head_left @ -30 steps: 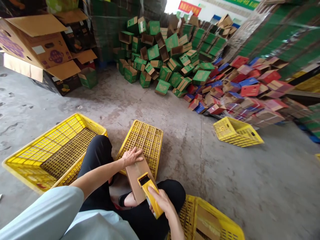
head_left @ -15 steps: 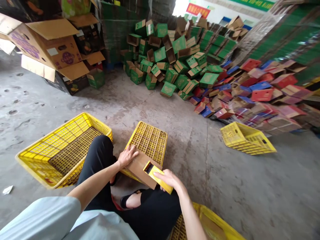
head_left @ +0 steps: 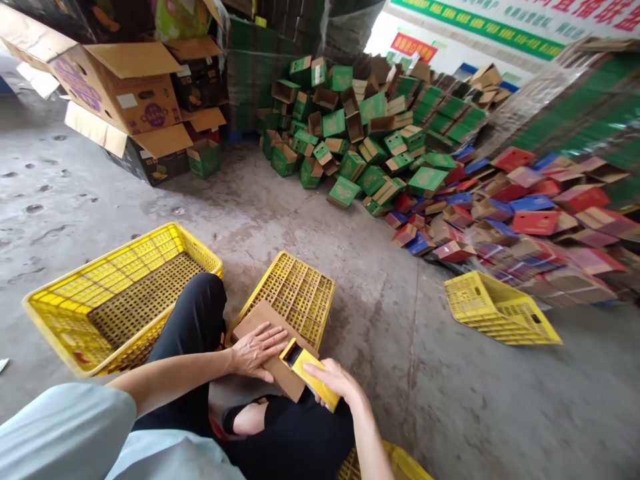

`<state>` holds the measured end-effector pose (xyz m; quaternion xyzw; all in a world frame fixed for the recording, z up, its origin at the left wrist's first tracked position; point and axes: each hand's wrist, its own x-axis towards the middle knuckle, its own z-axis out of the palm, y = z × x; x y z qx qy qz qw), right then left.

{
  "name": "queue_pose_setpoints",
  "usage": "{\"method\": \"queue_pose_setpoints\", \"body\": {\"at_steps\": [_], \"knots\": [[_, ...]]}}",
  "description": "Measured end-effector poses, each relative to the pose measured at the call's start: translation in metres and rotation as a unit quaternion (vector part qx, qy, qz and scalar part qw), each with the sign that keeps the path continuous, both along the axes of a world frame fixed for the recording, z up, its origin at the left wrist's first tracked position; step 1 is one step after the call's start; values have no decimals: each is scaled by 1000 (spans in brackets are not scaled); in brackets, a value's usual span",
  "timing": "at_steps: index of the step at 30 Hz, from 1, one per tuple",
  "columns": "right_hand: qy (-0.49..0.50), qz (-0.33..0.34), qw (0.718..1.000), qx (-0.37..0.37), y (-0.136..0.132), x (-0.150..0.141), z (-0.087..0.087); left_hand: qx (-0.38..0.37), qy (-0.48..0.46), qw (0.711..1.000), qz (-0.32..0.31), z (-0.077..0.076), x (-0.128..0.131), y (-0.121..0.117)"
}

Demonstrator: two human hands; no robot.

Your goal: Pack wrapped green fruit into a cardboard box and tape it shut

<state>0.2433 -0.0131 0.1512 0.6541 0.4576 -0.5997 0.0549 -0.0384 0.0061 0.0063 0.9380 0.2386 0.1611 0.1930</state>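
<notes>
A plain brown cardboard box (head_left: 294, 381) lies slanted over the near end of an upturned yellow plastic crate (head_left: 300, 291). My left hand (head_left: 256, 351) rests flat on the cardboard with its fingers stretched out. In my right hand (head_left: 334, 379) is a yellow oblong tool (head_left: 315, 381); its front end has a dark opening and is over the cardboard, close to my left fingertips. Whether that end touches the cardboard I cannot tell. My right fingers are partly hidden beneath the tool.
A large yellow crate (head_left: 125, 303) stands by my left knee, another yellow crate (head_left: 503, 310) lies to the right, and one (head_left: 400, 463) sits by my right leg. Ahead are heaped green boxes (head_left: 345, 190) and red-and-blue boxes (head_left: 535, 223). Big cartons (head_left: 145, 110) are stacked at the left.
My left hand has slid from the cardboard's far left edge to nearer its middle, fingers now spread. The cardboard has shifted slightly towards me. The right hand keeps the yellow tool; the view has tilted up.
</notes>
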Motion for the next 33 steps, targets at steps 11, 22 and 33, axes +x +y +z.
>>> {"method": "queue_pose_setpoints", "body": {"at_steps": [11, 22, 33], "knots": [[34, 6, 999, 0, -12, 18, -10, -1, 5, 1000, -4, -4, -1, 5], [-23, 30, 999, 3, -11, 17, 10, -21, 11, 1000, -8, 1, 3, 2], [-3, 19, 1000, 12, -18, 18, 3, -46, 4, 997, -61, 9, 25, -16]]}}
